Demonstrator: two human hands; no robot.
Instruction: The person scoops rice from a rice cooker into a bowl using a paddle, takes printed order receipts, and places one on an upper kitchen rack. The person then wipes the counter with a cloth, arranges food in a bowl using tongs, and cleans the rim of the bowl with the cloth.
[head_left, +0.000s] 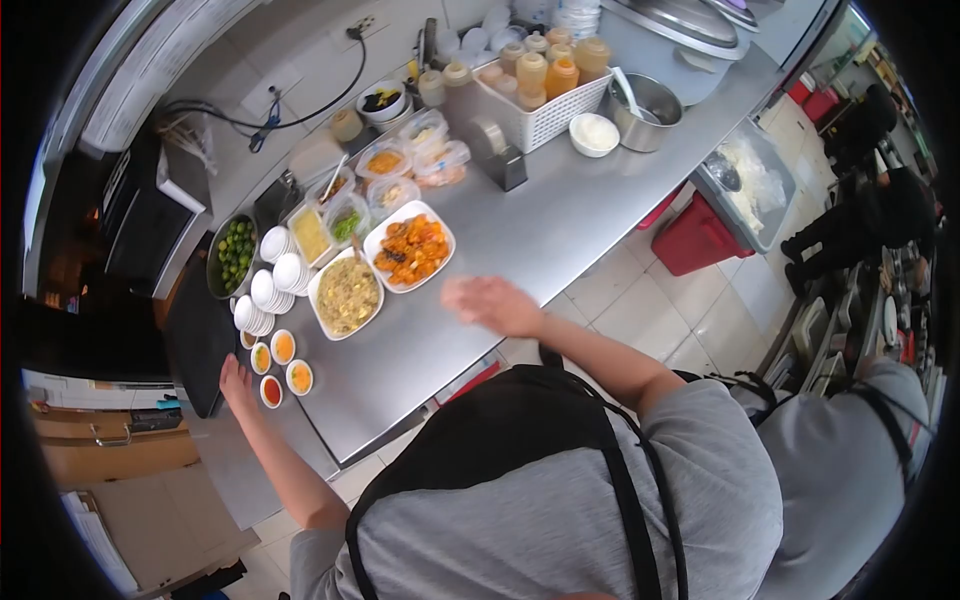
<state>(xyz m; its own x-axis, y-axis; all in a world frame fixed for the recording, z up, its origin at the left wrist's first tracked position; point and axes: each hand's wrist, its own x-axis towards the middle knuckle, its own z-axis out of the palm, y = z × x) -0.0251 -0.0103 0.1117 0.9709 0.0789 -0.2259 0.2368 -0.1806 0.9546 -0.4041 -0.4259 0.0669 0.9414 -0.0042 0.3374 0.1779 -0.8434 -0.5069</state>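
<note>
The limes [235, 253] at nine o'clock are green, the chunky food [411, 249] at ten orange. The grid-patterned basket [556, 121] at one is white.

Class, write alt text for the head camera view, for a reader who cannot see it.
Over a metal kitchen counter, a person's blurred right hand is near a white dish of orange food; the left hand is beside small sauce cups. Rice sits next to the orange food, with squeeze bottles in a white basket farther back.
</note>
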